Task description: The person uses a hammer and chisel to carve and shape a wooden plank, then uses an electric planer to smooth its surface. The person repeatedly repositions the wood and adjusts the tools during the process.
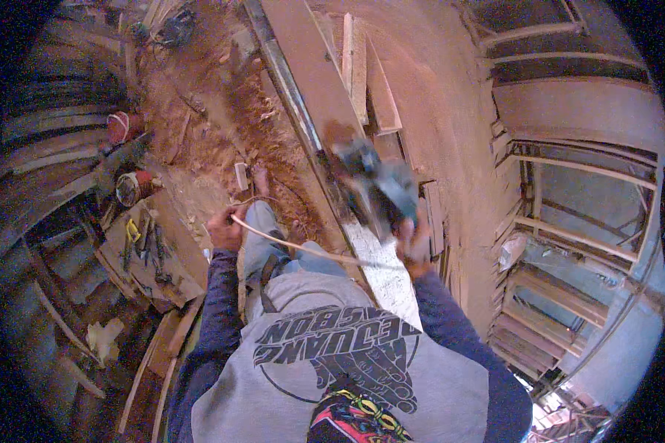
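Observation:
My right hand (415, 240) is wrapped round the back of a teal and black power tool (384, 184). Motion blur smears the tool, so its exact kind cannot be made out. It rests on or just over a long wooden beam (299, 44) that runs from the far middle down to my body's right side. Behind the tool, the beam's near end (380, 269) looks bright white. Out to the left, my left hand (227, 227) is closed on a pale cord (288, 243), which stretches across my lap toward my right forearm.
Shavings and dirt cover the floor (199, 96). At left are two red round containers (125, 128), (134, 188) and a board (177, 255) with hand tools, one yellow-handled (133, 231). Offcuts (355, 66) lie right of the beam; wooden frames (576, 207) stand farther right.

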A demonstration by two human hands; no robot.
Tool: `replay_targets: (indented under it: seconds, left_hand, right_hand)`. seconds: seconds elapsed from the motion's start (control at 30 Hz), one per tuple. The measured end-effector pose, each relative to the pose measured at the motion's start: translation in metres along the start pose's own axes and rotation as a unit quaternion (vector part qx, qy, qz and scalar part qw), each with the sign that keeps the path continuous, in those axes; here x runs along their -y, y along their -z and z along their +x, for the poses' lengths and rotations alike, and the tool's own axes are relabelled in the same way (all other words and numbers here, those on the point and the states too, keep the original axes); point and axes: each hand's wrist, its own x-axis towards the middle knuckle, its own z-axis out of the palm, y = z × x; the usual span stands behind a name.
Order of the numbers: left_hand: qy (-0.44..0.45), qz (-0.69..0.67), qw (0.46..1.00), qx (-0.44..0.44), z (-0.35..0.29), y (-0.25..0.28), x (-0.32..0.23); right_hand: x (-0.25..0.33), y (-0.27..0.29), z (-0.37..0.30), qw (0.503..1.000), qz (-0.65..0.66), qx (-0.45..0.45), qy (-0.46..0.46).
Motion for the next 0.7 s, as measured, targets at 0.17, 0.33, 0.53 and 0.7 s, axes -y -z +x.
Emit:
replay_targets:
  seconds: [0.17,0.33,0.53,0.7]
  left_hand:
    - [-0.205,0.131,0.967,0.078,-0.02,-0.046,-0.059]
    - [-0.165,-0.021,0.981,0.102,-0.004,-0.098,-0.068]
    - [-0.049,-0.16,0.976,0.139,0.037,-0.139,-0.058]
    - [-0.06,-0.166,0.977,0.121,0.095,-0.153,-0.037]
  right_hand:
    - [-0.048,0.048,-0.108,0.996,-0.017,-0.066,-0.054]
    - [-0.056,0.05,-0.094,0.995,-0.041,-0.051,-0.072]
    - [-0.024,0.031,-0.028,0.997,-0.023,-0.013,-0.076]
    - [0.017,0.0,0.05,0.985,-0.157,-0.048,-0.046]
